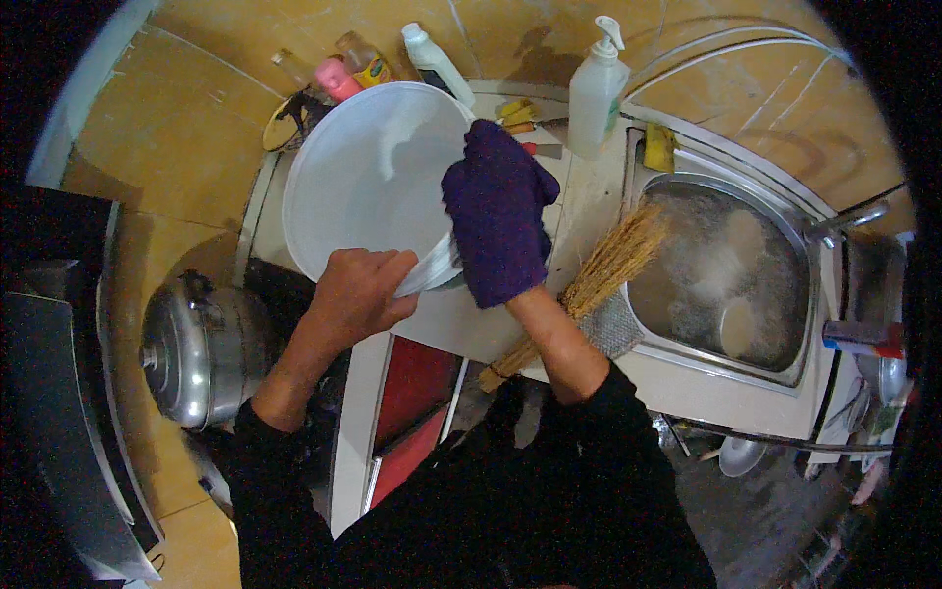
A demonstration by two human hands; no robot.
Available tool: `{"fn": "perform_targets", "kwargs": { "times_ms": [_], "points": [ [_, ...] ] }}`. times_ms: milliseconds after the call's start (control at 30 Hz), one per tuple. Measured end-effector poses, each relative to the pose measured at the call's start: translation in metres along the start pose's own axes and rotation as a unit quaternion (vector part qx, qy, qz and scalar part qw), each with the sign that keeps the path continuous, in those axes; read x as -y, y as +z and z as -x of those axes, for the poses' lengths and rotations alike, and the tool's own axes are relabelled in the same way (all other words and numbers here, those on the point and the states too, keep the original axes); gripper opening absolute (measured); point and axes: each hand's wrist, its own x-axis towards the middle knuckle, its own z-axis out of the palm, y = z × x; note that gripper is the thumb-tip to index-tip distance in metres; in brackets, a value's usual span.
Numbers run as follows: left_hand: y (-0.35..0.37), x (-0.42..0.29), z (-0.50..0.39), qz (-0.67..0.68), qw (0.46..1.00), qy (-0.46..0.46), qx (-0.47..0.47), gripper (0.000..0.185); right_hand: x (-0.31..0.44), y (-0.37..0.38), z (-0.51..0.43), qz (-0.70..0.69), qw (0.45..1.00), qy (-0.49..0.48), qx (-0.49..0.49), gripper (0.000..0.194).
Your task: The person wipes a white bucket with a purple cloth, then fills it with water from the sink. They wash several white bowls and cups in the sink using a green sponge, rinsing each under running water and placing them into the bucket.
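A large white plastic bucket [383, 177] is tipped so that its wide mouth faces me over the counter. My left hand [364, 291] grips its near rim, with the fingers curled over the edge. A dark purple cloth [497, 213] covers my right hand [508, 199] up to the wrist, at the bucket's right side; the fingers are hidden, and whether they are closed on the rim cannot be told. Below my right forearm lies a straw hand broom [614, 258], its bristles reaching over the sink edge.
A steel sink [808, 294] with cloudy water is at the right, beside a pump bottle [596, 103]. Bottles, including a white one [439, 62], line the wall behind the bucket. A lidded metal pot [210, 353] stands at left. A scouring mesh [611, 331] lies under the broom.
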Motion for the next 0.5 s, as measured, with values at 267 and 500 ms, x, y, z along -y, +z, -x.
{"fn": "perform_targets", "kwargs": {
  "times_ms": [267,500],
  "points": [
    [0.009,0.004,-0.003,0.060,0.997,-0.032,-0.030,0.042,0.061,-0.052,0.051,0.009,0.987,0.086,0.132,0.047],
    [0.017,0.010,-0.014,0.023,0.997,-0.008,-0.077,0.034,0.021,-0.064,0.099,-0.022,0.974,-0.054,0.218,0.064]
  ]
}}
